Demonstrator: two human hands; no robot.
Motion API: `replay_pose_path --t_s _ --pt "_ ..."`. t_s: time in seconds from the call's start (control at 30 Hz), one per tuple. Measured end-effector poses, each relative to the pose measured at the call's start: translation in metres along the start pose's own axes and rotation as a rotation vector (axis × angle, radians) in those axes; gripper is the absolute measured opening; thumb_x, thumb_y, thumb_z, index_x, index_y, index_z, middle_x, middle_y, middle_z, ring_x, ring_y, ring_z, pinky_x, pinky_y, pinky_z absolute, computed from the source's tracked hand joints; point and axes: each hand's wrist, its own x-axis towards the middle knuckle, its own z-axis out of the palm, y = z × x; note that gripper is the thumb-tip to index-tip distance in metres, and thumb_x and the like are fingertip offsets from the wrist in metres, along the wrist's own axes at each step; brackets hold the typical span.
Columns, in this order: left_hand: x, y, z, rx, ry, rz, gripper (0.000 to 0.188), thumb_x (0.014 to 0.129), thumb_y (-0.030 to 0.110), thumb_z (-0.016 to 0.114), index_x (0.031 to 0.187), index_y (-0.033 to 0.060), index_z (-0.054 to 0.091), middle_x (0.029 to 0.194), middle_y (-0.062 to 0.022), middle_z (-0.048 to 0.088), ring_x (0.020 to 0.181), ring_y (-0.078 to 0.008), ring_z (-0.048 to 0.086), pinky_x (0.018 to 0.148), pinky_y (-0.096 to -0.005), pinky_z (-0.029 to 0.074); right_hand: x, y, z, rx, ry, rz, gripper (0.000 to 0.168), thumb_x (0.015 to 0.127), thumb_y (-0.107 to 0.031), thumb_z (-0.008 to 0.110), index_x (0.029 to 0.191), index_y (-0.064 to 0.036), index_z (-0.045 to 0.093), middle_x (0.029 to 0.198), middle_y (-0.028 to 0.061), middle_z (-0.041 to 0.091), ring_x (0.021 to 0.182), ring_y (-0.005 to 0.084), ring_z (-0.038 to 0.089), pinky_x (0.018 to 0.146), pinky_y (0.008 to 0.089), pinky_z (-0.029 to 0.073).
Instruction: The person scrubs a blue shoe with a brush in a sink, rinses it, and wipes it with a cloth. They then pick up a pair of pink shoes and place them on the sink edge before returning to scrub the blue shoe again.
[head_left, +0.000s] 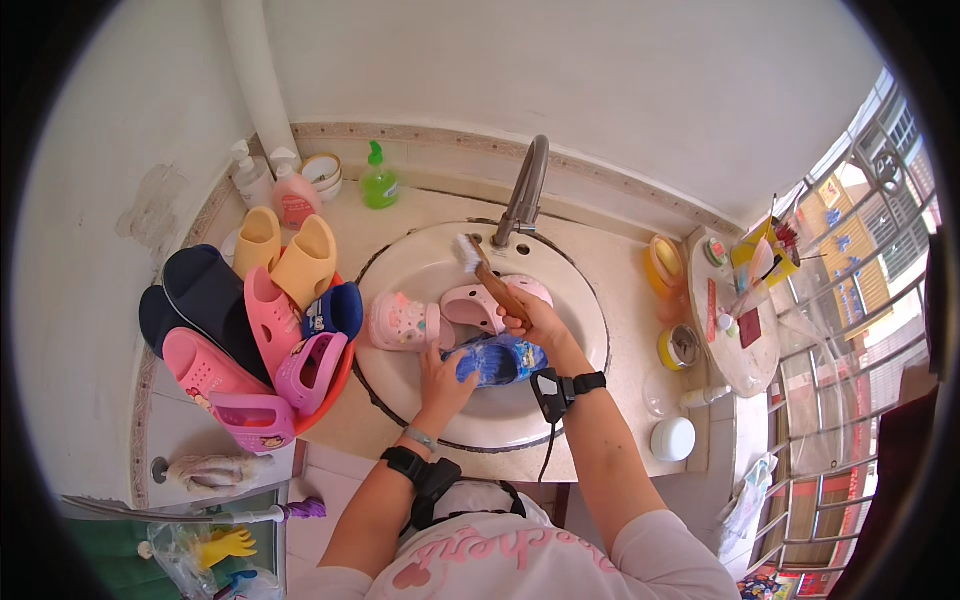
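My right hand (541, 321) grips the wooden handle of a scrubbing brush (491, 281), whose white bristles point up and left, below the faucet. My left hand (444, 381) holds one end of a blue children's slipper (499, 361), with whitish streaks on its surface. The slipper lies in the near part of an oval washbasin (495, 433). Beyond my left fingers sits a pale pink clog (405, 322) decorated with charms. A second pink clog (471, 306) lies behind the brush handle, partly hidden by my right hand.
A curved metal faucet (534, 176) rises at the basin's back. Left stands a red tub (324, 409) heaped with slippers. Behind are a green pump bottle (379, 184) and a pink pump bottle (295, 196). A white round jar (673, 439) and a yellow soap dish (654, 279) line the right.
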Motion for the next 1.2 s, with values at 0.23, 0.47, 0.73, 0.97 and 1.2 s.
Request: replay_pose_path --t_s 0.23,0.47,0.73,0.97,1.2 --pt "0.003 0.024 -0.014 -0.160 -0.139 0.332 0.033 0.055 0.023 0.078 0.081 0.0085 0.064 0.104 -0.0128 0.046 0.101 -0.0305 0.041 0.087 -0.0400 0.037 0.016 0.011 -0.009 0.255 -0.066 -0.037 0.029 0.092 -0.038 0.041 0.099 -0.011 0.046 0.073 0.0032 0.049 0.046 0.0072 0.034 0.037 0.0189 0.024" --pt "-0.006 0.044 -0.007 -0.119 -0.426 0.493 0.032 0.056 0.038 0.072 0.067 0.0099 0.061 0.096 -0.0073 0.047 0.096 -0.0261 0.042 0.080 -0.0355 0.038 0.035 0.015 0.010 0.313 -0.053 -0.055 0.031 0.091 -0.040 0.042 0.100 -0.011 0.046 0.074 0.0033 0.049 0.046 0.0068 0.035 0.037 0.0186 0.024" --pt "0.008 0.040 0.004 -0.277 -0.382 0.245 0.053 0.050 0.028 0.077 0.092 0.0045 0.056 0.087 -0.0099 0.051 0.088 -0.0296 0.045 0.075 -0.0375 0.040 0.047 0.022 0.011 0.260 -0.075 -0.046 0.031 0.091 -0.040 0.042 0.099 -0.010 0.045 0.074 0.0038 0.049 0.046 0.0072 0.035 0.037 0.0192 0.025" --pt "0.026 0.034 -0.010 -0.192 -0.438 0.151 0.047 0.049 0.036 0.074 0.075 0.0001 0.058 0.082 -0.0105 0.053 0.086 -0.0289 0.047 0.073 -0.0363 0.042 0.034 0.027 0.018 0.030 0.063 -0.055 0.030 0.090 -0.038 0.045 0.097 -0.009 0.047 0.071 0.0027 0.049 0.048 0.0078 0.037 0.039 0.0209 0.026" --pt "0.017 0.043 0.005 -0.112 -0.560 0.168 0.061 0.049 0.041 0.079 0.094 0.0059 0.056 0.086 -0.0106 0.053 0.086 -0.0295 0.046 0.075 -0.0389 0.039 0.043 0.028 0.007 0.341 -0.057 -0.056 0.031 0.091 -0.039 0.043 0.096 -0.008 0.046 0.071 0.0041 0.049 0.047 0.0079 0.036 0.039 0.0194 0.027"
